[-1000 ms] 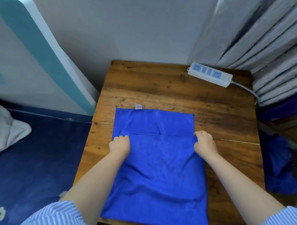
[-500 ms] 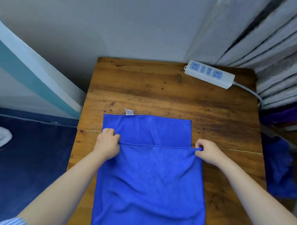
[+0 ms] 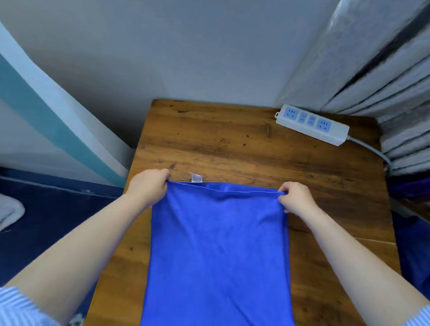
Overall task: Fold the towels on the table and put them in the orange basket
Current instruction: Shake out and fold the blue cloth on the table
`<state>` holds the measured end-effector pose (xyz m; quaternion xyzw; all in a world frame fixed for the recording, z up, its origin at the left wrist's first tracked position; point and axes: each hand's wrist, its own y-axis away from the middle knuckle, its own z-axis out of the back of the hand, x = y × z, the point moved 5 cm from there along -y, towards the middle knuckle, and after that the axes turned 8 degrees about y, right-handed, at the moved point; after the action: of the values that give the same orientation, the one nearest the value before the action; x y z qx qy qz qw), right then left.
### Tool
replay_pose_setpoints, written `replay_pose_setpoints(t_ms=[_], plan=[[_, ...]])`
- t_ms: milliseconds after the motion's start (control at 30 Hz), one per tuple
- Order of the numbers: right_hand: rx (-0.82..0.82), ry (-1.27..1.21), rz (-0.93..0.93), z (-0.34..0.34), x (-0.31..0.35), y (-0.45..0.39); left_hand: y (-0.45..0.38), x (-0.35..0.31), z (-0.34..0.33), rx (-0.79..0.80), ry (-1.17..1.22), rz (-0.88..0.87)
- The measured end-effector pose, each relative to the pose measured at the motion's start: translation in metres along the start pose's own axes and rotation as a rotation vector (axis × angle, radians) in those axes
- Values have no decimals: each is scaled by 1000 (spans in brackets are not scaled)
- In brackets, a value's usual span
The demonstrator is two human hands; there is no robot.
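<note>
Head cam had me at the wooden table (image 3: 234, 144), my left hand (image 3: 147, 187) and right hand (image 3: 296, 197) each pinching a top corner of the blue towel (image 3: 219, 256), which lay flat down the tabletop. White power strip (image 3: 312, 124) sat at the far right corner.

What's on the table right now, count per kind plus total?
Blue towel: 1, a corner pinched by the left hand and by the right hand
White power strip: 1
Total on the wooden table: 2
</note>
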<state>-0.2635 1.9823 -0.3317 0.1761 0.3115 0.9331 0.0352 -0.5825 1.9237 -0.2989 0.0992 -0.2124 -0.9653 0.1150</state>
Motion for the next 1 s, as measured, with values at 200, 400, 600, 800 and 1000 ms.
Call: replay_pose_setpoints(t_ms=[200,400,600,800,1000], plan=[[-137,315,47,-18,5,-9,-27,5,-32,97,-165,21],[-47,446,40,-12,10,-17,-33,14,-46,284,-37,-28],[106,521,229,-10,26,-13,-28,15,-34,229,106,-67],[211,243,263,-2,37,-4,-9,26,-21,118,57,-43],[203,20,174,29,28,13,14,43,-4,71,-8,41]])
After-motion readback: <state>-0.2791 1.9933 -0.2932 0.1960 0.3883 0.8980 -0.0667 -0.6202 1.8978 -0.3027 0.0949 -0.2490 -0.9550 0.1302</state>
